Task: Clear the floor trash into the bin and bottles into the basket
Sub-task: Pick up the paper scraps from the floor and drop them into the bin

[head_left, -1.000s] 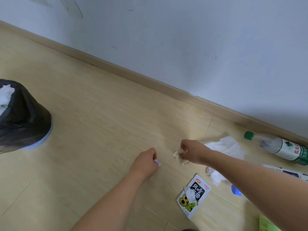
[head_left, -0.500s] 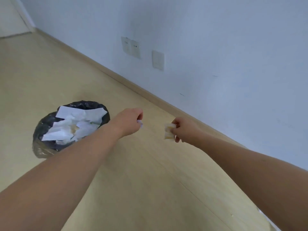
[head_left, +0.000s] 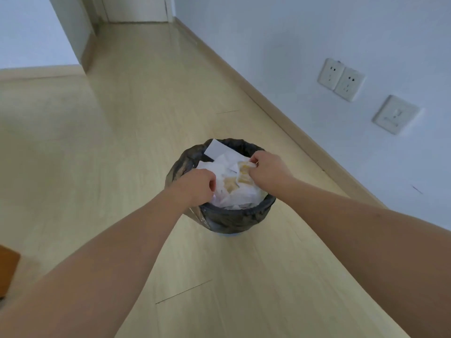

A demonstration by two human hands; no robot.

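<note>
Whatever either curled hand [head_left: 195,184] grips over the bin [head_left: 231,215], hidden.

No readable text, label, brand, number or sign anywhere in view.

Glossy plastic, crumpled paper, smooth wood
A shiny black plastic bin liner [head_left: 227,217] is holding crumpled white paper [head_left: 234,189] on the pale, smooth wood-look floor [head_left: 122,132].

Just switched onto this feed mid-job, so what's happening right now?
A person is dropping floor scraps into the round bin lined with a black plastic bag. Both hands are over its opening: the left hand is curled, whatever it holds hidden, and the right hand pinches a small yellow-stained paper scrap. The bin is already heaped with crumpled white paper. No bottles or basket are in view.
</note>
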